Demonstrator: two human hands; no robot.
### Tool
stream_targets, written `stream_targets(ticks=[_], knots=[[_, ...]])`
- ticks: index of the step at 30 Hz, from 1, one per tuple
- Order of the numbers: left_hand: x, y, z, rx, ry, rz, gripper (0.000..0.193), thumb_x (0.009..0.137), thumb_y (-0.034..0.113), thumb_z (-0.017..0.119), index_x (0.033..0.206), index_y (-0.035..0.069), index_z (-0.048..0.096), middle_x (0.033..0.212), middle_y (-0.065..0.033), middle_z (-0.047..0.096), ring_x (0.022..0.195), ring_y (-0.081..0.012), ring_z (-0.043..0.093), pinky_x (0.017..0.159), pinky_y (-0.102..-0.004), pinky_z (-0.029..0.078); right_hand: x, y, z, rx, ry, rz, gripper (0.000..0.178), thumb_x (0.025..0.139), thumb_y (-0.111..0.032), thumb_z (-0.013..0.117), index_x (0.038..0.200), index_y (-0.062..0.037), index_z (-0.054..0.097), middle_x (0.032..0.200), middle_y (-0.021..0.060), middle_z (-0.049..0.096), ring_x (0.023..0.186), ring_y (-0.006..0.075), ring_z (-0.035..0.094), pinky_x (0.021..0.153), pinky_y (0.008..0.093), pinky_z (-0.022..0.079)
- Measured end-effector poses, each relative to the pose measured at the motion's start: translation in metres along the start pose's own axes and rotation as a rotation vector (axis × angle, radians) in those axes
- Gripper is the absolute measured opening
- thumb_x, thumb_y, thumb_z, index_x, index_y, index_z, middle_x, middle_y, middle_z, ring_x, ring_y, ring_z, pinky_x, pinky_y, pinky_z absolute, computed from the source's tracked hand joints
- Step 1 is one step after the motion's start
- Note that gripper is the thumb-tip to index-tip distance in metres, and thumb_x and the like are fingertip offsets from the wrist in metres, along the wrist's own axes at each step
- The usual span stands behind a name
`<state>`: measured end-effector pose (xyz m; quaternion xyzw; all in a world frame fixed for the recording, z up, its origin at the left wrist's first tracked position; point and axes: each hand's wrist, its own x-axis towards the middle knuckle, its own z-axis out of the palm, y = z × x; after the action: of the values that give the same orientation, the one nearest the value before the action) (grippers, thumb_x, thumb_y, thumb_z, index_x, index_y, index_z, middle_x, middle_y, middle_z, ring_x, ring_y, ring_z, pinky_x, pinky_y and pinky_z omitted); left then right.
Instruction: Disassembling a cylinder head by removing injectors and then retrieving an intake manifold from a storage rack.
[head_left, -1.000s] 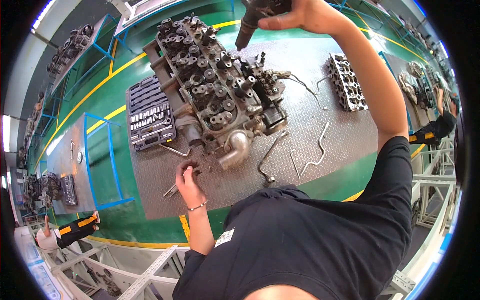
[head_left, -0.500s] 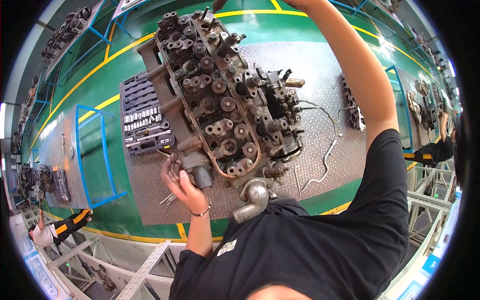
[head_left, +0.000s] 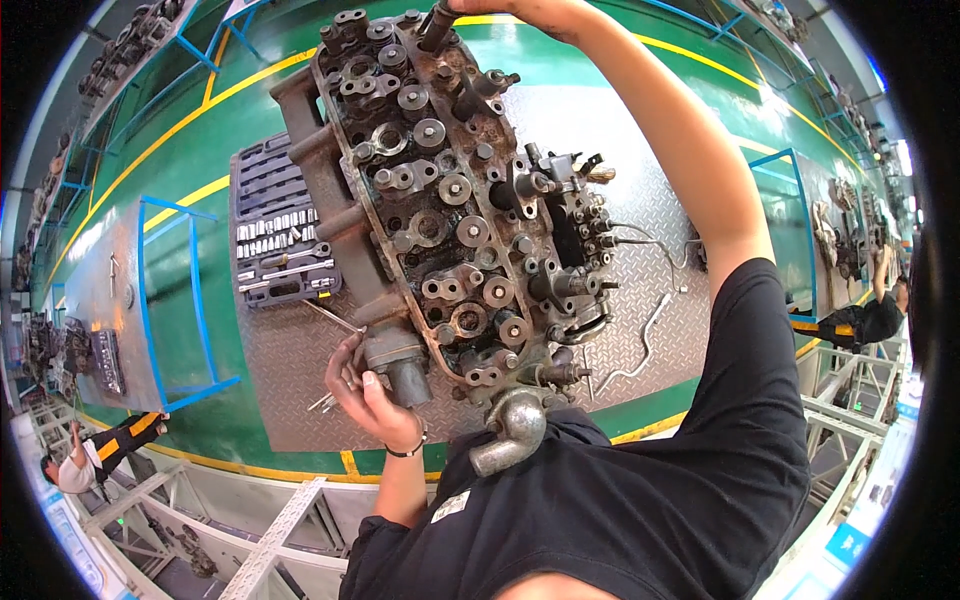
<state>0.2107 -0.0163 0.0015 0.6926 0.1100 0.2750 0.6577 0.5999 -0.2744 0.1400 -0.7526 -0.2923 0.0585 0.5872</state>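
Note:
A rust-brown engine stands before me, its top uncovered so that rows of valve springs and rocker supports show. At its near left end, my left hand curls its fingers around the round outlet of the manifold, thumb on the near side. My right arm reaches along the engine's right side to its far end. There my right hand, partly cut off by the upper edge, grips an upright dark cylindrical part. A bent metal pipe elbow sticks out toward my body.
Under the engine is a checkered metal plate table. An open socket set case lies on the left. Thin bent metal pipes lie on the right. Blue-framed tables and other people are farther off.
The engine has shifted toward me and a little right against the table. My left fingers have closed in around the manifold outlet. More of my right hand shows at the far end.

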Motion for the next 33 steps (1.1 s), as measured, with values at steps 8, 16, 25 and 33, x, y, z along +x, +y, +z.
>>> stream_targets(ticks=[8, 16, 25, 33], knots=[[-0.001, -0.002, 0.0, 0.006, -0.002, -0.015, 0.041, 0.095, 0.016, 0.041, 0.13, -0.006, 0.043, 0.126, -0.0228, 0.053, 0.12, -0.0305, 0.051, 0.106, -0.0439, 0.039, 0.003, 0.001, 0.0, -0.054, 0.031, 0.063, 0.031, 0.081, -0.011, 0.081, 0.107, -0.0018, 0.067, 0.094, -0.0008, 0.068, 0.089, 0.0084, 0.063, 0.082, 0.0247, 0.05], [-0.001, -0.004, 0.002, 0.023, 0.002, -0.001, 0.041, 0.096, 0.017, 0.04, 0.13, -0.006, 0.044, 0.126, -0.0217, 0.053, 0.12, -0.0298, 0.051, 0.106, -0.0432, 0.038, -0.007, 0.001, 0.003, -0.034, 0.086, 0.084, 0.042, 0.079, -0.015, 0.084, 0.115, -0.0015, 0.066, 0.098, -0.0008, 0.068, 0.093, 0.0091, 0.062, 0.087, 0.0255, 0.049], [0.0, 0.0, 0.007, 0.015, 0.015, -0.015, 0.04, 0.095, 0.018, 0.039, 0.127, -0.005, 0.047, 0.125, -0.0191, 0.053, 0.118, -0.0281, 0.051, 0.105, -0.0426, 0.038, -0.004, -0.003, -0.006, -0.172, -0.048, 0.046, 0.042, 0.079, -0.017, 0.084, 0.112, -0.0008, 0.066, 0.095, -0.0006, 0.068, 0.087, 0.008, 0.058, 0.081, 0.0262, 0.048], [-0.001, -0.007, 0.005, -0.034, 0.022, -0.028, 0.04, 0.096, 0.018, 0.039, 0.128, -0.005, 0.047, 0.125, -0.019, 0.053, 0.119, -0.027, 0.051, 0.103, -0.0413, 0.04, 0.004, -0.024, 0.003, -0.362, -0.17, -0.006, 0.044, 0.078, -0.018, 0.085, 0.111, 0.0008, 0.064, 0.089, -0.0012, 0.066, 0.082, 0.0072, 0.056, 0.074, 0.0262, 0.049]])
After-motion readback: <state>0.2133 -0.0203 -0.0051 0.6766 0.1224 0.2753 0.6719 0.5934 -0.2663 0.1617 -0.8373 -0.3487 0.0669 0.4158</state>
